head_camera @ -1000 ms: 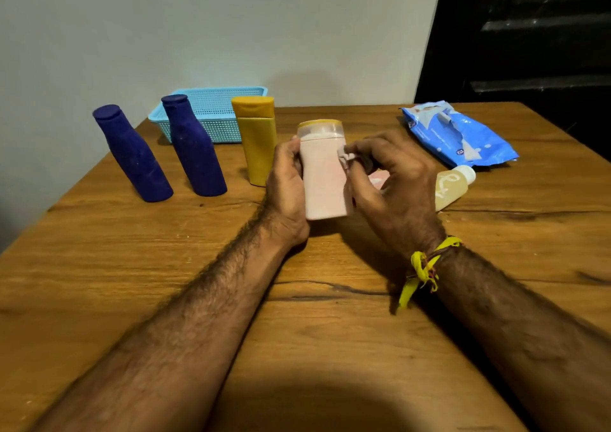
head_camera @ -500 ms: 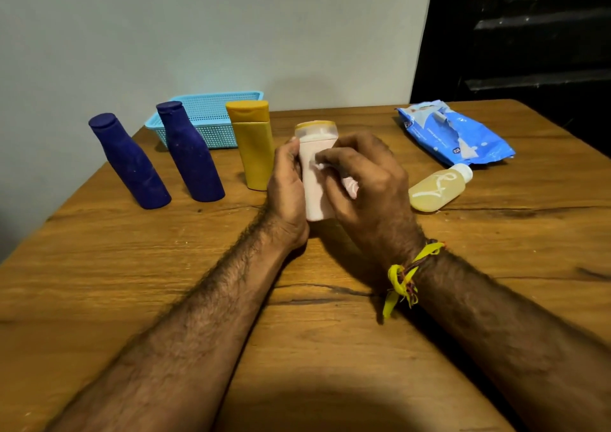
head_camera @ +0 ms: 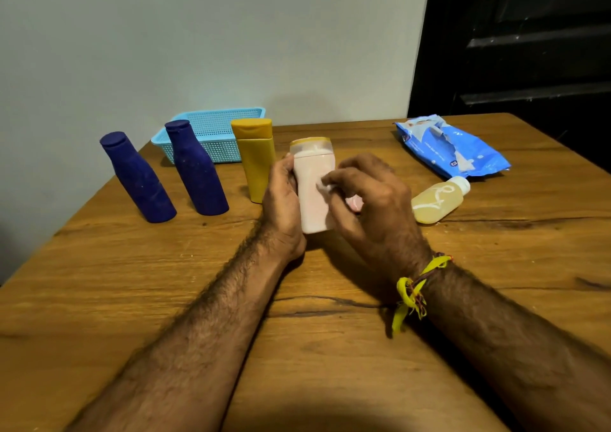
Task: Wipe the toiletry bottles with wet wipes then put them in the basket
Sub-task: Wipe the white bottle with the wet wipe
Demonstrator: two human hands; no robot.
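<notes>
**Pink bottle under the wipe, mid-table**

Wooden table. Blue basket at far left edge by the wall. Wet wipes pack far right. Two dark blue bottles upright, yellow bottle beside them. Left hand wraps the pink bottle, held upright at centre. Right hand, fingers curled, pinches a small white wipe against the bottle's front. Clear yellowish bottle lies on its side, right of the hands

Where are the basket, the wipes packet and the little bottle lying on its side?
basket (head_camera: 216, 140): head view, mesh front wall.
wipes packet (head_camera: 453, 148): head view, middle of the blue wrapper.
little bottle (head_camera: 434, 201): head view, yellowish body.
</notes>
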